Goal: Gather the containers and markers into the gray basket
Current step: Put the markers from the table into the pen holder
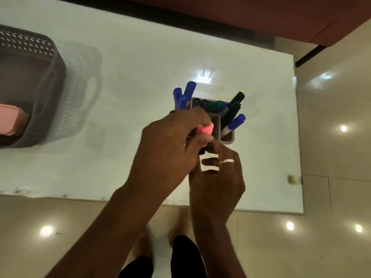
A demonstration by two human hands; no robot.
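At the far left of the white, glossy bench (124, 63) stands one gray basket (50, 93) of moulded plastic, with rounded corners, latticed walls and an oval handle cut-out. Inside it, against the near wall, lies one pink container (8, 119) with smooth, rounded edges. Well apart from it, in the middle, the left hand (170, 145) has its grip curled around one pink marker (204, 129), whose chunky matte cap sticks out past the knuckles. Just below and to the right, the right hand (218, 183), wearing one silver ring (226, 161), reaches its fingers up to the marker's dark lower end; I cannot tell whether its grip closes on the marker or only touches it. Behind both hands stands one mauve plastic holder (227, 137), boxy and split into several compartments. Three blue markers (190, 87) with ribbed caps lean out of its left compartment. Two round dark caps (200, 101) show end-on at the back beside a green marker (217, 105), two black markers (237, 98) lean out to the right, and a fourth blue-capped marker (237, 120) stands tilted in the right front compartment.
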